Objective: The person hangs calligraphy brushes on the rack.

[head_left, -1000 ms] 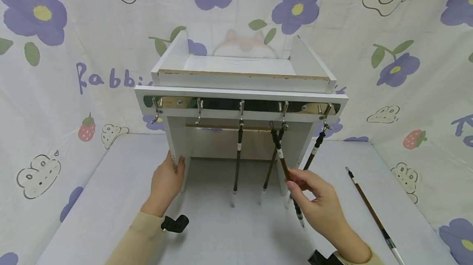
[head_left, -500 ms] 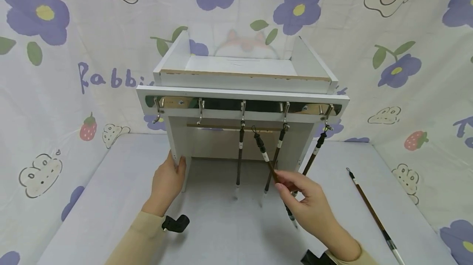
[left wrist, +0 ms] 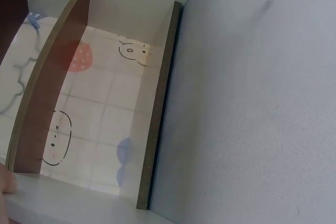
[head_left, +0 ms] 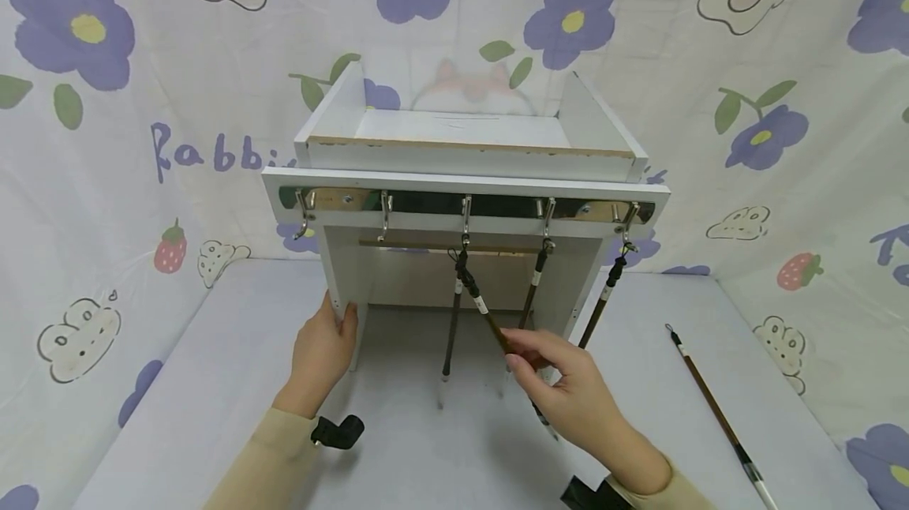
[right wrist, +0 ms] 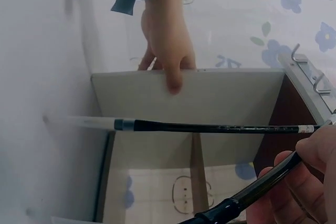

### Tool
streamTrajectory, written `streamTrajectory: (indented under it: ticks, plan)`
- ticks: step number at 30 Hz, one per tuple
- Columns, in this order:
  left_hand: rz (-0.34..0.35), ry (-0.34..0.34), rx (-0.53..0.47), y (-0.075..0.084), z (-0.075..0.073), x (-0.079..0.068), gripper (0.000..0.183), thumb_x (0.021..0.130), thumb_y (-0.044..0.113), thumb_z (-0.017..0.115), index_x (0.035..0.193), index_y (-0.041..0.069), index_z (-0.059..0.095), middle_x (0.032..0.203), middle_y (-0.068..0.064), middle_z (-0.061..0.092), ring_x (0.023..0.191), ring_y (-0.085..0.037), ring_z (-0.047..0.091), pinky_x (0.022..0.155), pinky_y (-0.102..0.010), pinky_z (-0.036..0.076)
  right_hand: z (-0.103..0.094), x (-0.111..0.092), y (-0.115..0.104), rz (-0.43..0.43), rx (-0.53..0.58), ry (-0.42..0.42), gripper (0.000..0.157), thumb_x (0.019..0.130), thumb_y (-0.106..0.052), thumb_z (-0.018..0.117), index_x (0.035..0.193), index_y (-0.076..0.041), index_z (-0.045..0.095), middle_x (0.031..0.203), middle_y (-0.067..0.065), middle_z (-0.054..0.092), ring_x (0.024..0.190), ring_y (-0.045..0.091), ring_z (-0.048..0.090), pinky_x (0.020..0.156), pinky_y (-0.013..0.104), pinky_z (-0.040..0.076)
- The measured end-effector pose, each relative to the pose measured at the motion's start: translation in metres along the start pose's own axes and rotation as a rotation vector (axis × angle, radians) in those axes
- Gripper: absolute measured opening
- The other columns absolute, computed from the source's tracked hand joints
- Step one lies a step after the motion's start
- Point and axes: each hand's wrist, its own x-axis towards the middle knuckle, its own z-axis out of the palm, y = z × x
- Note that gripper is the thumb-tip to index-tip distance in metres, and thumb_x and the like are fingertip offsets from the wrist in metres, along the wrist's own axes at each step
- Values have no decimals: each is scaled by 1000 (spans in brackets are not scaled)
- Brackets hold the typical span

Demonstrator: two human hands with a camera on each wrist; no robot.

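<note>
My right hand (head_left: 575, 395) pinches a brown-handled calligraphy brush (head_left: 486, 315) around mid-handle. It tilts, its looped black end up and to the left, its capped tip down by the palm. In the head view the loop overlaps the top of a brush (head_left: 452, 336) hanging from the middle hook. Whether they touch I cannot tell. Two more brushes, one (head_left: 534, 285) on the fourth hook and another (head_left: 604, 297) on the rightmost, hang beside it. My left hand (head_left: 323, 356) grips the left side panel of the white shelf (head_left: 465, 178), thumb on the inner face (right wrist: 174, 80).
A metal hook rail (head_left: 426, 200) runs along the shelf's front; its two left hooks (head_left: 384, 214) hold nothing. Another brush (head_left: 713, 407) lies on the white table (head_left: 177, 384) at right. A patterned cloth (head_left: 660, 76) stands behind the shelf.
My right hand has moved left with the brush, its loop passing from the fourth hook to near the middle one. The middle hanging brush has swung slightly. My left hand stays on the panel.
</note>
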Motion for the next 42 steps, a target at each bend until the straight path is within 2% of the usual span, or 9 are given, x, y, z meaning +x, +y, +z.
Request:
streamTrajectory:
  ticks: [6,10,19,27,42]
  plan:
    - [-3,0,4,-1,0,-1,41,103,26,46,135,1,42,111,-31,63,88,-45,66,68,-57,51,13,-1,22,14,-14,-10,34,88,5,67,119,-6,66,95,-2,67,80,10,61,68,28,53]
    - [5,7,9,-2,1,-1,40,102,25,47,134,0,43,110,-31,63,87,-45,66,67,-57,51,20,2,27,-4,-14,-9,34,88,1,68,121,-8,66,98,-4,67,82,11,62,69,29,53]
    - [16,16,11,-3,1,-1,38,102,25,48,131,1,45,105,-30,65,81,-43,67,64,-55,51,31,15,15,11,54,-35,32,93,-9,65,125,-17,65,100,-8,66,82,10,62,69,29,53]
    - [19,8,7,-3,2,0,40,102,26,47,134,1,43,108,-30,64,84,-43,67,65,-55,51,37,23,8,11,73,-67,31,94,-12,64,124,-18,65,100,-7,66,84,10,62,71,28,53]
    - [13,5,-2,-3,2,0,40,103,26,47,133,1,44,109,-31,64,86,-44,66,66,-55,51,40,29,7,42,63,-97,30,94,-18,65,124,-18,65,99,-11,65,85,9,62,71,28,53]
